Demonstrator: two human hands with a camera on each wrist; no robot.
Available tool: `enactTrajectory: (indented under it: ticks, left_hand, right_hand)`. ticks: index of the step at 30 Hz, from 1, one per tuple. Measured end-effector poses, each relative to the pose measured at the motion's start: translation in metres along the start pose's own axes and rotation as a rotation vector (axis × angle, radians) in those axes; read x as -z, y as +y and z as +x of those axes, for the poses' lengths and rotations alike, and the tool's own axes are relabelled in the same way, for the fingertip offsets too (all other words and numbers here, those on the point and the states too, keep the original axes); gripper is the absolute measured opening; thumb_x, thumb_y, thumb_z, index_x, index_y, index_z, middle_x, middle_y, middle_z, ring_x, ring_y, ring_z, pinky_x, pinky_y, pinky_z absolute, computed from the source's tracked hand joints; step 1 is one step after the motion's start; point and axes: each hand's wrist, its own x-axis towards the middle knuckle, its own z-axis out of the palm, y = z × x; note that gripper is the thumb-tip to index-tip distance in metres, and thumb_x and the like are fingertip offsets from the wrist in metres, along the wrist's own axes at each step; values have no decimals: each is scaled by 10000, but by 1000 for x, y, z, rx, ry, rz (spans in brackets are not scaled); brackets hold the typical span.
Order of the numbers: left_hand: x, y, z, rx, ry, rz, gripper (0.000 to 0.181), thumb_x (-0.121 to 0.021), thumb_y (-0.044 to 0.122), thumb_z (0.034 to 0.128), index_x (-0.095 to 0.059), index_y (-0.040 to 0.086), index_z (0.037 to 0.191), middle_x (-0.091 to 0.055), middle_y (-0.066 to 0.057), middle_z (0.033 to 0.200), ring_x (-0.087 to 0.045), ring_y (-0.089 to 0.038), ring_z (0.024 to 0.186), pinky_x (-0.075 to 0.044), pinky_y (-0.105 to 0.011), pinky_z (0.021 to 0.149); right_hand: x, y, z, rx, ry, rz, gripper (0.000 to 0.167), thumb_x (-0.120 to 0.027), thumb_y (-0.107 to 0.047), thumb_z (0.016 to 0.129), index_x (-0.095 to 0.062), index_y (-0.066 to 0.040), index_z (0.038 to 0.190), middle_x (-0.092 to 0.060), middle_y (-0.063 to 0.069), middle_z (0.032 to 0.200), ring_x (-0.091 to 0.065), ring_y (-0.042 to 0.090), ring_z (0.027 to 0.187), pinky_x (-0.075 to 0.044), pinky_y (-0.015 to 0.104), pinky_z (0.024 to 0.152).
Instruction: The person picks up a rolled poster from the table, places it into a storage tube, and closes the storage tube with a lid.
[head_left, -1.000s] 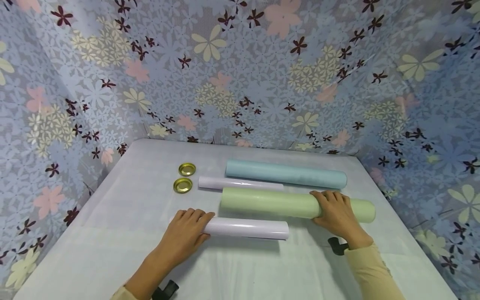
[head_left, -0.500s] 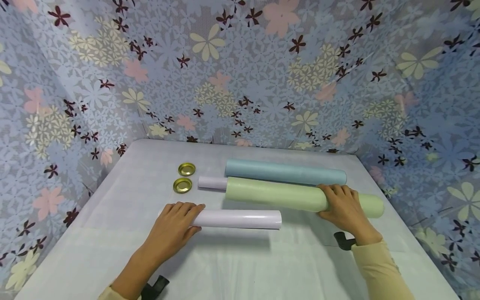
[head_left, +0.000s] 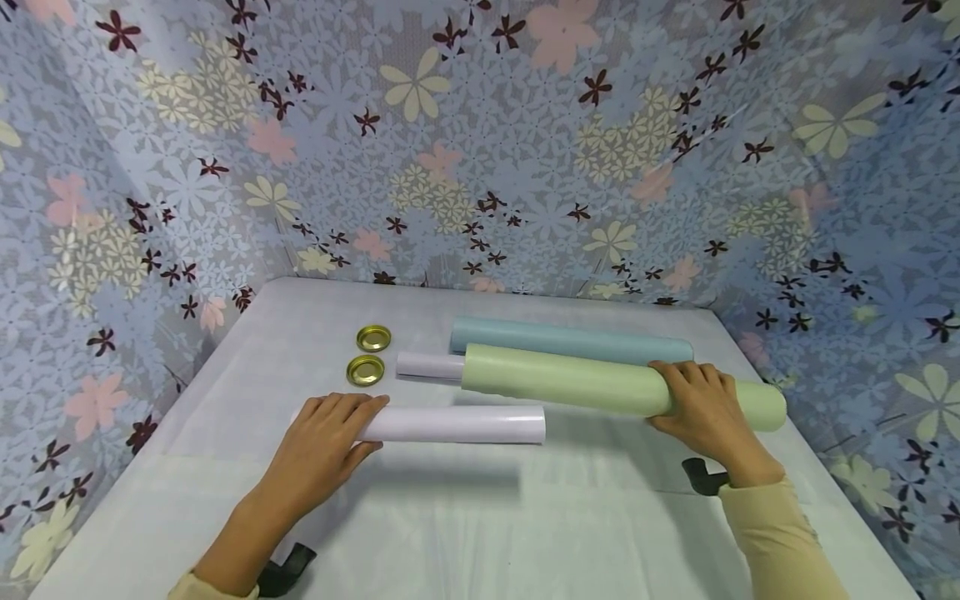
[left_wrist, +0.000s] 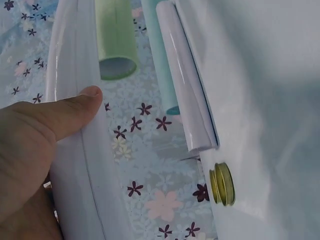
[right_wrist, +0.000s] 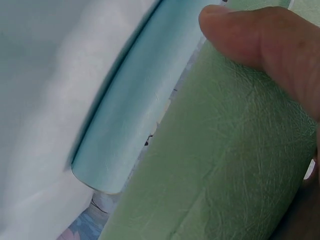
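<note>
My left hand (head_left: 322,454) grips a glossy white paper roll (head_left: 465,424) near its left end; the roll is held above the table, its shadow below. A long edge seam runs down it in the left wrist view. Further right, my right hand (head_left: 701,410) holds a thicker light green roll (head_left: 562,379) from above, right of its middle. The green roll's left end is hollow in the left wrist view. Behind it lies a light blue roll (head_left: 555,335), partly covered by the green one. A second, thinner white roll (head_left: 429,366) shows only its left part in the head view.
Two gold-coloured round lids (head_left: 373,338) lie one behind the other left of the rolls. A white cloth covers the table (head_left: 480,533). Floral curtain (head_left: 480,167) hangs close behind and at both sides. Black camera mounts sit at both wrists.
My left hand has drawn the white roll left and away from me, raising it. My right hand has carried the green roll right and further back, covering more of the thin white and blue rolls.
</note>
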Motion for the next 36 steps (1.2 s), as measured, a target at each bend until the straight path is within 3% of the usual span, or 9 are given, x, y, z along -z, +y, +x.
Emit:
enactTrajectory:
  ticks: [12,21,31,33,36]
  left_hand:
    - [10,-17,-1,2,44,22,643,-835,273,679,-574,146,1253,-637,-63,1160,-592,-265,1041,-460,-447,884]
    - [17,-28,-2,25,27,26,654,-836,258,681,-560,154,1266,-637,-71,1157,-587,-282,1050,-456,-469,899]
    - [21,-42,-6,-3,71,23,652,-829,249,672,-571,131,1259,-643,-92,1129,-586,-290,1032,-455,-470,876]
    - [22,-45,-7,-4,72,23,613,-794,312,729,-566,133,1269,-642,-95,1133,-586,-292,1034,-454,-473,881]
    - [23,-49,-8,-6,78,23,556,-534,524,885,-558,135,1281,-643,-101,1133,-585,-300,1032,-451,-480,880]
  right_hand:
    - [14,10,2,-3,7,-14,830,-862,-266,614,-460,-124,1325,-534,234,1177,-447,466,1066,-306,638,869]
    - [19,16,1,-16,3,-8,831,-859,-253,617,-453,-131,1332,-521,238,1183,-427,466,1075,-289,628,843]
    - [26,22,0,-20,-6,-17,837,-855,-244,621,-448,-119,1342,-517,235,1193,-422,457,1088,-275,618,863]
    - [28,23,0,-17,-3,-17,844,-855,-245,619,-444,-115,1344,-515,239,1188,-419,460,1082,-272,621,856]
    - [30,25,0,-16,-4,-17,852,-852,-248,617,-439,-119,1351,-512,243,1186,-417,461,1073,-268,628,847]
